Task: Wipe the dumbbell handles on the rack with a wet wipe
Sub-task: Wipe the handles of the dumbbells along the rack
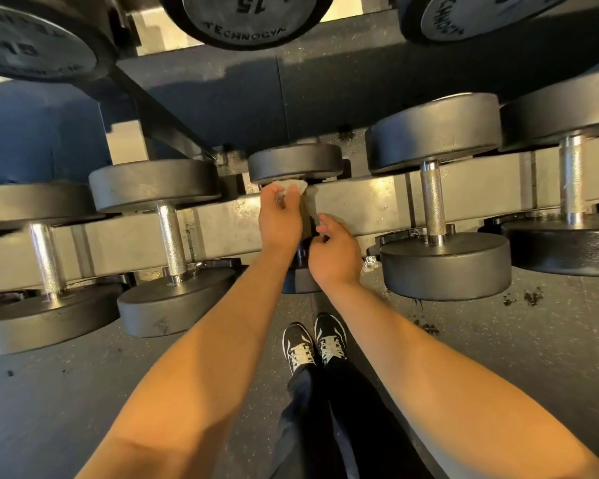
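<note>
Both hands work on the small middle dumbbell (295,164) lying across the rack (360,205). The left hand (280,219) pinches a crumpled wet wipe (293,186) between thumb and fingers at the far end of the handle, right under the back weight. The right hand (334,252) is just beside it, nearer the front weight, fingers curled round the lower part of the wipe's hanging tail; the handle itself is hidden. Larger dumbbells (436,202) sit on either side, bare steel handles showing
</note>
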The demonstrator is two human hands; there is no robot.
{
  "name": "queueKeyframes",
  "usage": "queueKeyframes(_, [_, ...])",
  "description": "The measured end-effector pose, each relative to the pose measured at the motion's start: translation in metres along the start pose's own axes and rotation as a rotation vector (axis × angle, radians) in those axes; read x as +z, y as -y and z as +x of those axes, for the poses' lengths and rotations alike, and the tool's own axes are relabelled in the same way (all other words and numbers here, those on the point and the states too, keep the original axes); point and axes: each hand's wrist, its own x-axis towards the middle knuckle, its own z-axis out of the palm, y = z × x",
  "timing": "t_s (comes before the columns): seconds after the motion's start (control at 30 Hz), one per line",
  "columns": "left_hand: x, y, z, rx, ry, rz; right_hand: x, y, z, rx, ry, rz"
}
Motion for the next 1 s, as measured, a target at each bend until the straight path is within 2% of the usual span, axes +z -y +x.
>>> queueKeyframes(0.07, [0.006, 0.002, 0.005, -0.065, -0.006, -0.001, -0.002, -0.001, 0.000, -0.018, -0.002, -0.010])
queueKeyframes(0.17, [-0.004, 0.008, 0.012, -0.058, 0.030, 0.076, -0.004, -0.004, 0.001, -0.029, -0.011, 0.018])
queueKeyframes(0.43, [-0.041, 0.025, -0.017, -0.133, 0.351, 0.404, -0.002, -0.006, -0.001, -0.049, -0.051, 0.043])
queueKeyframes(0.6, [-0.035, 0.019, -0.035, -0.094, 0.304, 0.472, -0.001, -0.007, -0.002, -0.035, -0.074, 0.059])
queueKeyframes(0.83, [-0.019, -0.005, -0.025, -0.147, 0.368, 0.731, 0.002, -0.006, -0.004, -0.004, -0.101, 0.067])
queueKeyframes(0.93, [-0.028, -0.003, -0.022, -0.110, 0.376, 0.810, 0.001, -0.004, -0.004, 0.008, -0.099, 0.069])
queueKeyframes(1.0, [-0.036, 0.006, -0.024, -0.059, 0.324, 0.788, 0.001, -0.002, -0.005, 0.010, -0.089, 0.048])
